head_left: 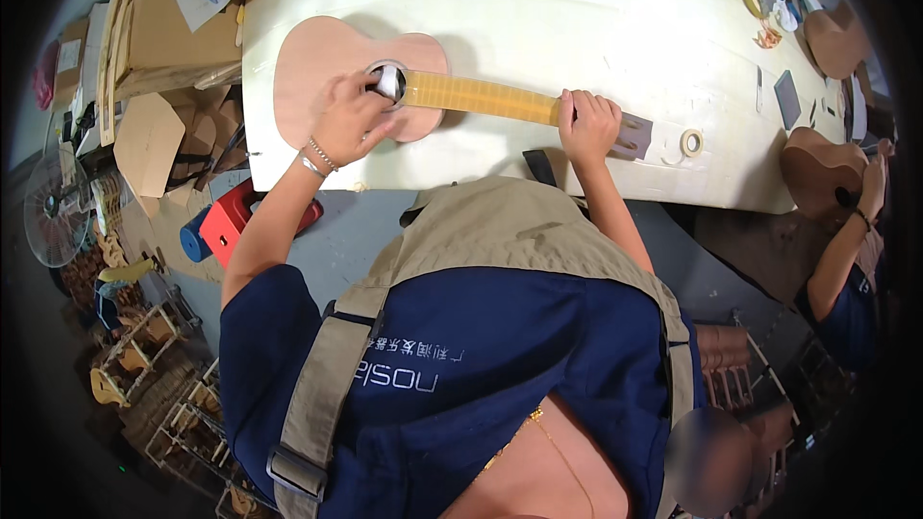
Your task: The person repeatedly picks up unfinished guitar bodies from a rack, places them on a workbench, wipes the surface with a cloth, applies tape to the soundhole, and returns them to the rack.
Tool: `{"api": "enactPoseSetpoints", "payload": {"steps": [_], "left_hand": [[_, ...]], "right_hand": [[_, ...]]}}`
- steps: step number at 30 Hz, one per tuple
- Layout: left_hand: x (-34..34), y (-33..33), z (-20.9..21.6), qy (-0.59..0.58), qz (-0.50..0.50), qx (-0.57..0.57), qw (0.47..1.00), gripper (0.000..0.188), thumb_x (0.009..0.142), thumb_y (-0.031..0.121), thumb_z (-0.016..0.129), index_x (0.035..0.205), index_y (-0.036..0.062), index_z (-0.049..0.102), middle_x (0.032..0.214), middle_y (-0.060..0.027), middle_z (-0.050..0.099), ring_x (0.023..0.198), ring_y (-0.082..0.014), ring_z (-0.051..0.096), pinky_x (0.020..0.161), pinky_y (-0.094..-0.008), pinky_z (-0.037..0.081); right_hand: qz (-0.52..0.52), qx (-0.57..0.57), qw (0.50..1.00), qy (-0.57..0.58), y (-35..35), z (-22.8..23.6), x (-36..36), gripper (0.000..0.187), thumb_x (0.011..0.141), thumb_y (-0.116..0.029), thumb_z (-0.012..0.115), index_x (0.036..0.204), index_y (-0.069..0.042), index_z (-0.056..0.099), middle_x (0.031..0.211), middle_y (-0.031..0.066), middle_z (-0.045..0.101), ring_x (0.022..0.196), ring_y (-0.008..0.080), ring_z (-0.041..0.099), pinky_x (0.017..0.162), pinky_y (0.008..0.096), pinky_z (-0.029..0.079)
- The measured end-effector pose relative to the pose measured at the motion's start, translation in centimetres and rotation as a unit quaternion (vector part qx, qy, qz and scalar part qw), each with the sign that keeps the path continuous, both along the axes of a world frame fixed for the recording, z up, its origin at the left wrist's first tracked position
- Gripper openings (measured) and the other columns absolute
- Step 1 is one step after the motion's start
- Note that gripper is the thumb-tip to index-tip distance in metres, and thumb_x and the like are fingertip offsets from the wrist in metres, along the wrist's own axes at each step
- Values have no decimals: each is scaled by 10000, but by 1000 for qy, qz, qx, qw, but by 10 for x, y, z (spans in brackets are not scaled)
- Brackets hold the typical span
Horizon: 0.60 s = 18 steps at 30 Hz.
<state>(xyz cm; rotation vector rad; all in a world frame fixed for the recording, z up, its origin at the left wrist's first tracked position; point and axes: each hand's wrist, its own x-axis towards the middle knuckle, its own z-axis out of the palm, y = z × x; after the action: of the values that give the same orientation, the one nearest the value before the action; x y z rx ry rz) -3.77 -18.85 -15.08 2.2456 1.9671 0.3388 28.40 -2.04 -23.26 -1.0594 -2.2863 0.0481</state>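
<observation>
Now, left hand (348, 118) fingers are curled at the ukulele (332, 77) soundhole; right hand (588, 125) is clamped on its taped neck (481, 96), roll of tape (691, 142) just beyond.

Pale, unvarnished matt wood on the small guitar-shaped instrument body (322, 72), with yellow paper-like masking tape (481, 96) smooth along its neck and a dull grey headstock (635, 136) at the end near the tabletop's front edge. Smooth, faintly glossy cream surface on the worktable (596, 29), carrying a small roll of tape (691, 142). Thin metal bracelet (317, 159), coarse khaki cloth apron straps (327, 375), shiny red plastic case (231, 221) below the tabletop's left corner.
</observation>
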Motion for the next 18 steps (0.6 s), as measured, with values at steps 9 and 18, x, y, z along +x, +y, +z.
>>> {"api": "enactPoseSetpoints", "payload": {"steps": [9,18], "left_hand": [[-21,14,16,-75,49,46,995,164,769,252,632,881,136,655,937,-24,581,1035,-205,475,920,-421,247],[8,9,-3,55,-31,20,998,234,810,276,555,977,146,653,1004,6,558,1065,-216,467,912,-433,235]], "right_hand": [[-7,-83,996,-25,-2,5,2,234,870,-216,518,686,-90,588,658,38,590,650,223,536,731,351,381],[-1,-63,998,31,0,19,-6,223,862,-209,533,676,-96,583,645,28,582,643,210,534,734,346,384]]}}
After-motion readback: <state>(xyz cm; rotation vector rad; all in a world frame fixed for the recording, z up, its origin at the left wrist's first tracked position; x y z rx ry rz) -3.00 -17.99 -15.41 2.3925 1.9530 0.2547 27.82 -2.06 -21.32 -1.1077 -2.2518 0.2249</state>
